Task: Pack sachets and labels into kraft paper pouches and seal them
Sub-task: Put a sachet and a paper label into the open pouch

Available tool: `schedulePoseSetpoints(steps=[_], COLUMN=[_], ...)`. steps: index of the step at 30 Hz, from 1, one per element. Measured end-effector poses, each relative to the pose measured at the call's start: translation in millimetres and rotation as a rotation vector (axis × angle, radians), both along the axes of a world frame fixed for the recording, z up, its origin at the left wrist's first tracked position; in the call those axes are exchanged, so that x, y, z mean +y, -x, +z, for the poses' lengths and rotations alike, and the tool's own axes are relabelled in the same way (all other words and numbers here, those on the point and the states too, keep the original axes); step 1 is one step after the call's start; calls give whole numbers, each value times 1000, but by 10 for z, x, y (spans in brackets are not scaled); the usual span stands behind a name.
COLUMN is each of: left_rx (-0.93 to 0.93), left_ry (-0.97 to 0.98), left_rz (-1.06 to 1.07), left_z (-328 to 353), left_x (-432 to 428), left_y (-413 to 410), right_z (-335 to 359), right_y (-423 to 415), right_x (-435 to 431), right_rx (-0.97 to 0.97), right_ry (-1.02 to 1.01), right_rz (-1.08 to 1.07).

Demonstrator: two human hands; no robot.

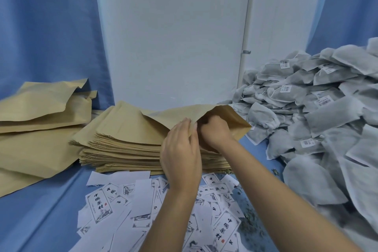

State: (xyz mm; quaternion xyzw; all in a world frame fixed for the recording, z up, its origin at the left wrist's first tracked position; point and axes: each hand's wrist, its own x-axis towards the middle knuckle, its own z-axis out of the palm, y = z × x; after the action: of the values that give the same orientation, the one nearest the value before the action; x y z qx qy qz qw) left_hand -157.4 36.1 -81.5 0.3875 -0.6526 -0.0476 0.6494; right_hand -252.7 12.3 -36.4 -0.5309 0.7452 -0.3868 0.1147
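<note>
Head view: the left hand (181,149) is pinching the upper lip of a tan kraft paper pouch (169,116), fingers spread over the paper and thumb tucked at the edge, lifting the mouth open. The right hand (214,131) is reaching into that mouth with its fingers curled; whether they are holding anything cannot be told. The pouch is lying on top of a thick stack of flat kraft pouches (122,145) at the table's middle. A heap of grey-white mesh sachets (319,112) is lying to the right, touching the pouch's far corner. White printed paper labels (141,198) are lying scattered on the blue cloth-covered table (41,210) just in front of the stack. Larger crumpled brown paper bags (34,120) are sitting at the left.
</note>
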Motion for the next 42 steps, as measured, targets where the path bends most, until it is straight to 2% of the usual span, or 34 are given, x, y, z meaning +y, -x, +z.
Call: schedulePoseSetpoints(steps=[2, 5, 8, 10, 12, 13, 16, 18, 21, 26, 28, 31, 35, 36, 39, 42], left_rx=[33, 30, 15, 49, 98, 118, 109, 89, 114, 161, 181, 208, 204, 203, 232, 299], left_ry=[-111, -271, -310, -341, -354, -348, -312, -276, -239, -242, -233, -215, -199, -195, -189, -169], left_rz=[-38, -73, -82, -92, -92, -97, -113, -121, -144, -155, -155, -141, -136, -136, -119, -80], left_z=[24, 62, 114, 141, 150, 146, 106, 68, 15, -34, -28, -20, -22, -22, -2, 52], left_x=[-21, -101, -196, -262, -325, -356, -433, -474, -546, -638, -641, -644, -648, -649, -649, -609], left_y=[54, 167, 260, 327, 387, 417, 507, 549, 590, 626, 633, 641, 636, 628, 582, 501], right_z=[-7, -33, -72, -134, -254, -327, -542, -610, -620, -596, -632, -691, -703, -695, -657, -542], right_y=[24, 105, 317, 549, 829, 969, 1345, 1510, 1702, 1901, 1942, 1951, 1944, 1931, 1819, 1645], right_x=[32, 99, 152, 140, 79, 39, -48, -77, -173, -309, -320, -326, -362, -371, -327, -219], right_rx=[31, 73, -144, -307, -334, -289, -24, 117, 202, 150, 191, 157, 129, 116, -114, -585], right_ry=[36, 321, 621, 679, 564, 447, 79, -29, -74, -115, -42, 43, -124, -112, 169, 401], right_rz=[-31, -205, -383, -484, -527, -526, -525, -540, -523, -500, -546, -464, -383, -372, -407, -412])
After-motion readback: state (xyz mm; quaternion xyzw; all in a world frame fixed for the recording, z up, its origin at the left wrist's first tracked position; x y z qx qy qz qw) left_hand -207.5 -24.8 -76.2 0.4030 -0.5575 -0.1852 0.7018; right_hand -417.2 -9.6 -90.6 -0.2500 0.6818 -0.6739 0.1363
